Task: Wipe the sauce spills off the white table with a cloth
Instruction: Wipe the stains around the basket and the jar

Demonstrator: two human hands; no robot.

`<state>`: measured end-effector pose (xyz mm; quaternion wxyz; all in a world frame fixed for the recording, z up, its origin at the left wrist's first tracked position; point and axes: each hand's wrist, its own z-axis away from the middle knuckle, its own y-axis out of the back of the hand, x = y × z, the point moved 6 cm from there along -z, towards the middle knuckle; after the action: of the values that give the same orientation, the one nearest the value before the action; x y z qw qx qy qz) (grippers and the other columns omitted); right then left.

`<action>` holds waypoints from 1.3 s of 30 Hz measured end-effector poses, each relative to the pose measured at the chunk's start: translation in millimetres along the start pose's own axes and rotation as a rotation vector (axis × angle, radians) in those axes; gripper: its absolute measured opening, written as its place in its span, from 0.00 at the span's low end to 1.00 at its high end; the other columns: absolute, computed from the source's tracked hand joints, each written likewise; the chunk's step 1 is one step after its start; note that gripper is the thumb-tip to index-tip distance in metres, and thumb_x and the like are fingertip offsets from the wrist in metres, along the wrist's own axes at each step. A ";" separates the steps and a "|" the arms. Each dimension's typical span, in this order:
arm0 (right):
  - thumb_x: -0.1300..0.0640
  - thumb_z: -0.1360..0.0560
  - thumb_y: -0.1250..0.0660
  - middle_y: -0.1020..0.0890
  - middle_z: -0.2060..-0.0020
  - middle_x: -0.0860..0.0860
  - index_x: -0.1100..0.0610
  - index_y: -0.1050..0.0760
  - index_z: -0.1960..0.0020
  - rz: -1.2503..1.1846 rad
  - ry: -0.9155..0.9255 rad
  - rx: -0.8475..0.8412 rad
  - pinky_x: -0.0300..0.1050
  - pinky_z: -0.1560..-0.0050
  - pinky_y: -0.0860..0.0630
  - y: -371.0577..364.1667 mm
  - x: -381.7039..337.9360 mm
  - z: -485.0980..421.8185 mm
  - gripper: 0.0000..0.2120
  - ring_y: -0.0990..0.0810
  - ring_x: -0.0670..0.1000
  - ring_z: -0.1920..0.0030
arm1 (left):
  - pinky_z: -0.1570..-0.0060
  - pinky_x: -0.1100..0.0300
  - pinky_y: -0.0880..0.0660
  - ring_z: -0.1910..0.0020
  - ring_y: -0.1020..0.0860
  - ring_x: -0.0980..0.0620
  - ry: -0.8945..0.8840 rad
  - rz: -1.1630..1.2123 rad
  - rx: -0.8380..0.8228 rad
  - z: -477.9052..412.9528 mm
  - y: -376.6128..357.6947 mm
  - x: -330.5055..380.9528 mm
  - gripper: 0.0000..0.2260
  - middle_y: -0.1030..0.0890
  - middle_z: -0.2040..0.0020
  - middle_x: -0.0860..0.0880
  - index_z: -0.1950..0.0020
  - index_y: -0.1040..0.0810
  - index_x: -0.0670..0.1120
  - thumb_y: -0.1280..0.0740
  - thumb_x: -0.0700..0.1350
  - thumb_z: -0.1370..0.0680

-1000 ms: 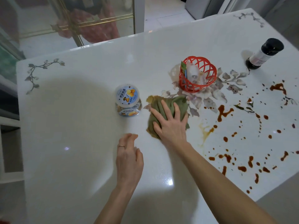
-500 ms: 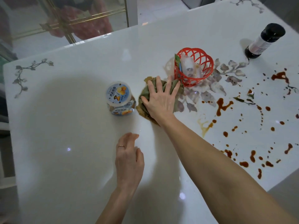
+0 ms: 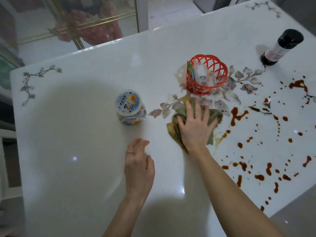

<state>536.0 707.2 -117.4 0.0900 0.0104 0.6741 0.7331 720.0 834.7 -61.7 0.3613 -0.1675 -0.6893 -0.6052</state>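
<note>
A crumpled green cloth [image 3: 215, 115], stained brown at its near edge, lies on the white table [image 3: 77, 168] just in front of the red basket. My right hand [image 3: 195, 127] presses flat on the cloth with fingers spread. Brown sauce spills [image 3: 236, 115] dot the table to the right of the cloth, down to the near right edge, and a pale yellowish smear [image 3: 220, 136] lies beside the cloth. My left hand [image 3: 138, 166] rests on the table left of the cloth, fingers loosely bent, holding nothing.
A red lattice basket [image 3: 207, 75] with plastic items stands behind the cloth. A clear jar with a printed lid [image 3: 130, 106] stands to the left. A dark-capped bottle [image 3: 282, 47] stands at the far right. The table's right edge runs close to the spills.
My right hand has slid the cloth from beside the jar and basket to the right and nearer, toward the sauce. My left hand has stayed in place.
</note>
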 end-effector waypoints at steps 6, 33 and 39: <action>0.38 0.21 0.52 0.34 0.23 0.53 0.49 0.36 0.22 -0.078 -0.089 0.135 0.75 0.29 0.49 -0.5 4.5 45.4 0.31 0.39 0.63 0.24 | 0.45 0.65 0.31 0.42 0.26 0.49 -0.003 0.015 -0.012 4.0 -3.9 -1.0 0.18 0.28 0.38 0.47 0.41 0.24 0.44 0.37 0.30 0.28; 0.50 0.28 0.39 0.31 0.25 0.47 0.45 0.26 0.30 -0.151 0.494 0.155 0.69 0.27 0.46 1.2 50.5 174.0 0.26 0.38 0.54 0.23 | 0.46 0.57 0.29 0.41 0.26 0.43 -0.113 -0.078 -0.166 66.0 -29.1 22.4 0.19 0.28 0.36 0.42 0.39 0.25 0.41 0.36 0.30 0.29; 0.47 0.26 0.40 0.32 0.25 0.46 0.45 0.26 0.30 -0.216 0.319 0.166 0.69 0.26 0.50 2.8 49.4 199.7 0.25 0.40 0.54 0.22 | 0.45 0.57 0.29 0.41 0.26 0.43 -0.116 -0.066 -0.162 85.4 -31.0 24.5 0.19 0.27 0.37 0.42 0.40 0.24 0.41 0.37 0.29 0.29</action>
<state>514.3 911.2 -101.7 0.0593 -0.1709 0.7349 0.6536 657.3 904.7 -67.2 0.2860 -0.2083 -0.6629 -0.6599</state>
